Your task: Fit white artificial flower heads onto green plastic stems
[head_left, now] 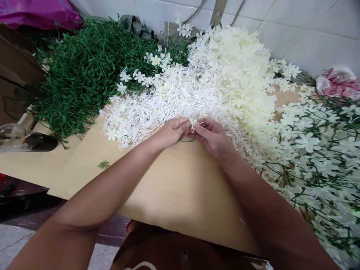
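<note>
Both hands meet over the front edge of the white pile, fingertips almost touching. A small white artificial flower [193, 123] shows between them, with thin white strands beside it. My left hand [174, 130] is closed in a pinch at the flower's left side. My right hand [213, 135] pinches at its right side, thumb and forefinger together. A thin green stem [188, 141] curves out below the fingers. Which part each hand grips is partly hidden by the fingertips. Just behind lies a heap of white thread-like flower pieces [185, 95].
Green plastic stems [98, 67] are heaped at the left back, cream petals [239, 71] at the right back. Stemmed white flowers [323, 161] cover the right side. A clear cup with dark contents [39, 141] lies at the left on the cardboard-covered table [174, 187]. A tiled wall [315, 33] stands behind.
</note>
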The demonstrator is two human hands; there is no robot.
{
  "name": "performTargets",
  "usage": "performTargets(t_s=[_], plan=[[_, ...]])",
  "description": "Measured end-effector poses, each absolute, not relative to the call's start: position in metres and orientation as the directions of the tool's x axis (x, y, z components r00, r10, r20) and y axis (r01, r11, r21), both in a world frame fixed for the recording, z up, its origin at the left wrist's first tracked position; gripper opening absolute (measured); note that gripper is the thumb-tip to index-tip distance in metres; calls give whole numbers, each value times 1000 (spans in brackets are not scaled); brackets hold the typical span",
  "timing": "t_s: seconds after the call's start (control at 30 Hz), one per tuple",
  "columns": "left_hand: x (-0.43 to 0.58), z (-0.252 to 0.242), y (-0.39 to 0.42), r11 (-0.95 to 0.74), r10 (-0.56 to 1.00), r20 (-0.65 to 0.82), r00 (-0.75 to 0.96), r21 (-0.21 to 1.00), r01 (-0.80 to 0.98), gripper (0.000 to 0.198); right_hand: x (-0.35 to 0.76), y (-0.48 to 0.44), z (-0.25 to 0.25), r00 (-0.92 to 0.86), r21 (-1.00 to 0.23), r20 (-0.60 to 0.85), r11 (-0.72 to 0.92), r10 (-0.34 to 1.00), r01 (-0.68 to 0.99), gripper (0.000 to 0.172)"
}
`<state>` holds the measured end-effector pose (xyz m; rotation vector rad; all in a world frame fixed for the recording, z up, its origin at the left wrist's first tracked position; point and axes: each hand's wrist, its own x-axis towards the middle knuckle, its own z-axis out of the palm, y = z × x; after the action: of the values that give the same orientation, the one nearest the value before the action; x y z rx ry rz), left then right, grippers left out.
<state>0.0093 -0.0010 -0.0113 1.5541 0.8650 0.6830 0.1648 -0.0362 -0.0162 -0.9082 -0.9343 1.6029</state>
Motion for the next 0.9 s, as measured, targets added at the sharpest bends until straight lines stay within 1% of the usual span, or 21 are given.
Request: performTargets(t_s=[0.1,0.17,0.33,0.53,0.7,0.9], plan=[[10,-9,0,-31,837,-79,541,981,190,33,165,-37,-14,-178,-900,-125,-188,976,-394,34],[11,-7,0,-48,839,-85,538,972,228,32,164,-36,-14,-166,-902,-137,-192,977,-387,34],[11,-6,-1,-114,838,-50,543,958,265,30,166,-32,-15,-127,-900,-198,-232,972,-369,31],[10,-10,-2,-184,831,-5,557,941,283,31,173,-29,-14,-206,-889,-251,-310,946,-338,35],[10,-12,-1,-199,824,19,567,945,258,31,174,-28,-16,-210,-907,-259,-312,943,-284,33],[10,-16,-1,-234,832,29,554,923,304,29,173,-29,-20,-157,-917,-264,-298,952,-267,34]])
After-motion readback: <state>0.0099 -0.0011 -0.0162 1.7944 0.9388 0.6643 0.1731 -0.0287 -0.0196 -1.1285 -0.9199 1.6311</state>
